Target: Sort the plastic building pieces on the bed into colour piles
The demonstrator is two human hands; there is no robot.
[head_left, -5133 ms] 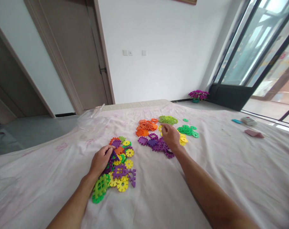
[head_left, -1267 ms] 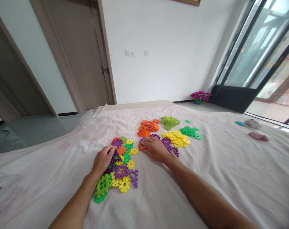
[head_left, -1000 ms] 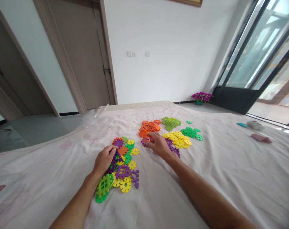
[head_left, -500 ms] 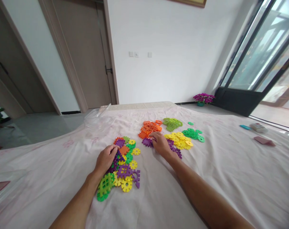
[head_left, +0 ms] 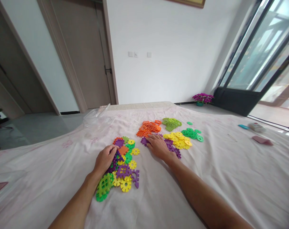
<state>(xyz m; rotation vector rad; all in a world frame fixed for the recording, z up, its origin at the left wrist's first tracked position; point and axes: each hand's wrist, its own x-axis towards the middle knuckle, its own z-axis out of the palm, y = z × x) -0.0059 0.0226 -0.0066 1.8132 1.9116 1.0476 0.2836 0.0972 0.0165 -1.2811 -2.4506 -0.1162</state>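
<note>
My left hand point(head_left: 106, 158) is at the left edge of a mixed pile, its fingers curled in a pinch at a dark purple plastic building piece point(head_left: 120, 156). In that pile lie yellow notched discs point(head_left: 126, 186), green discs point(head_left: 101, 197), a light green lattice piece point(head_left: 105, 183) and a purple window-shaped piece point(head_left: 122, 171). My right hand point(head_left: 158, 147) rests palm down with fingers stretched over the purple pile point(head_left: 173, 148), covering part of it. Just beyond its fingers sits the orange pile point(head_left: 149, 128). Right of the hand is a yellow pile point(head_left: 179, 140).
Light green pieces point(head_left: 171, 123) and green discs point(head_left: 192, 133) lie farther back. A clear plastic bag point(head_left: 96, 117) is at the far left of the bedsheet-like cloth point(head_left: 158, 197). To the right are a blue item point(head_left: 243, 126) and a pink cloth point(head_left: 262, 140).
My right hand has drawn slightly back from the orange pieces and flattened onto the purple ones, its fingers now extended. My left hand has stayed in place.
</note>
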